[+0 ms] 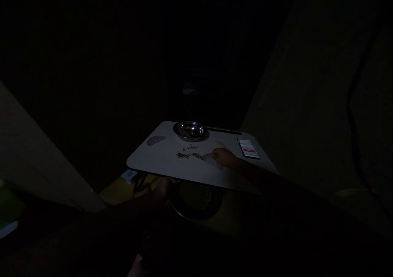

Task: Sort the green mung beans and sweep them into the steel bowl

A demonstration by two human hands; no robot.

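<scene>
While the right hand (pixel 224 158) lies on the white tabletop (pixel 153 162), its fingers (pixel 215 155) curl over a pale flat piece (pixel 208 159), just right of scattered green beans (pixel 184 155). The left hand (pixel 164 187), at the near edge, is too dark for its fingers to be read; a dark bowl (pixel 196 211) of green beans sits below it. A steel bowl (pixel 189 130) stands far, a phone (pixel 249 150) right, a pale half-round piece (pixel 156 140) left.
</scene>
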